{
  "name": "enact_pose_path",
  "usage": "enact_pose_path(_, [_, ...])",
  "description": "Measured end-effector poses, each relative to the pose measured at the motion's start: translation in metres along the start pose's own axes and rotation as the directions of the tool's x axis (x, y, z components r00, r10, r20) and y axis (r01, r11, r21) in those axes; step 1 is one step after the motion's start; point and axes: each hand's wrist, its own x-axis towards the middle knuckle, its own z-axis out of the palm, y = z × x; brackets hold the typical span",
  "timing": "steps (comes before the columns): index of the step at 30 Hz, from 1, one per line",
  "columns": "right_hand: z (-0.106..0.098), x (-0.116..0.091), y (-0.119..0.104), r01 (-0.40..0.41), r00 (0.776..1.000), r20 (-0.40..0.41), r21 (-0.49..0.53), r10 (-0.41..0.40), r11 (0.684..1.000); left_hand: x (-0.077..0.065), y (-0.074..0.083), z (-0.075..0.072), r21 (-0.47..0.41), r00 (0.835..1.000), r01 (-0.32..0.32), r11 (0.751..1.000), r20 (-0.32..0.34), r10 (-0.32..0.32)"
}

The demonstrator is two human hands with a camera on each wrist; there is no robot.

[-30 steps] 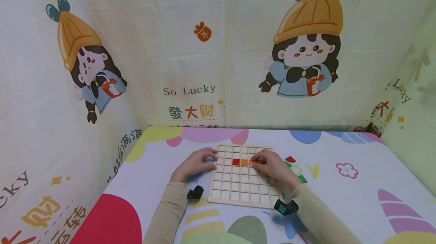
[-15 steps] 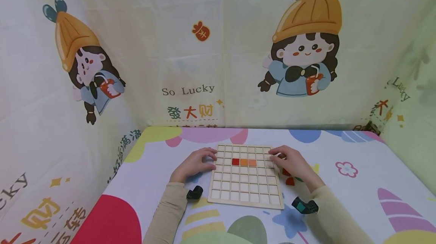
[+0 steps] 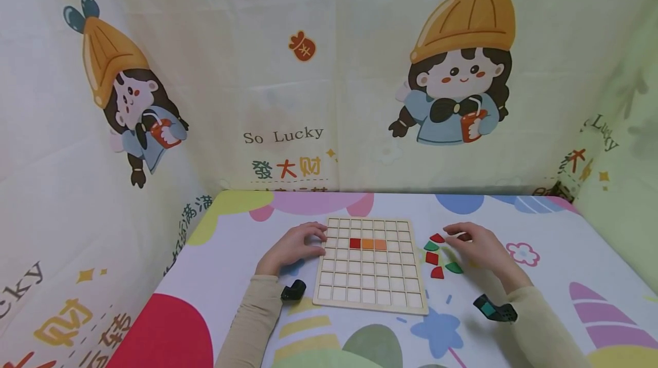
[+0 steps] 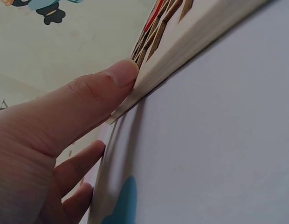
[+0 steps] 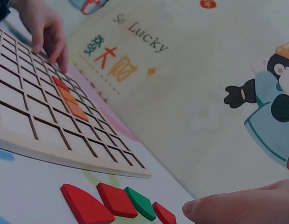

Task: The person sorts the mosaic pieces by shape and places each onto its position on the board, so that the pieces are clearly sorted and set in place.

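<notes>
A wooden grid board (image 3: 370, 302) lies on the table. One row holds a red square tile (image 3: 355, 243), an orange tile (image 3: 367, 244) and a lighter orange tile (image 3: 380, 244). At the board's left edge rests my left hand (image 3: 290, 247); its thumb (image 4: 122, 73) touches the rim in the left wrist view. My right hand (image 3: 482, 249) hovers right of the board, fingertips beside a red wedge-shaped piece (image 3: 437, 238). Nothing shows between its fingers. Nearby lie a green piece (image 3: 431, 246), a red square piece (image 3: 432, 258), another red wedge (image 3: 437, 272) and a second green piece (image 3: 454, 267).
The patterned tabletop (image 3: 360, 334) carries printed shapes, among them a blue star and a pink flower. A printed cloth (image 3: 360, 99) hangs behind the table and along both sides. Black wrist cameras sit on both forearms.
My right hand has let go of the lighter orange tile in the grid and moved right, off the board, to the loose pieces. The left hand has stayed at the board's edge.
</notes>
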Motion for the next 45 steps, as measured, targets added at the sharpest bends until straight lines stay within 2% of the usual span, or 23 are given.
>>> enact_pose_path(20, [0.012,-0.014,-0.005,0.070,0.996,0.062,0.001,-0.070,0.998,0.001,0.001,-0.002,-0.003,1.000,0.009,1.000,-0.006,-0.009])
enact_pose_path(33, [0.023,-0.015,-0.008,0.149,0.988,0.050,0.004,-0.149,0.989,0.001,0.000,-0.001,0.009,1.000,0.005,1.000,-0.004,-0.005])
enact_pose_path(40, [0.025,-0.017,-0.012,0.215,0.976,0.041,0.000,-0.215,0.977,0.000,-0.001,0.000,0.012,1.000,0.002,1.000,-0.004,-0.002])
enact_pose_path(45, [0.026,-0.017,-0.012,0.227,0.974,0.033,-0.021,-0.226,0.974,0.000,-0.002,0.002,0.010,1.000,0.003,1.000,-0.003,-0.003])
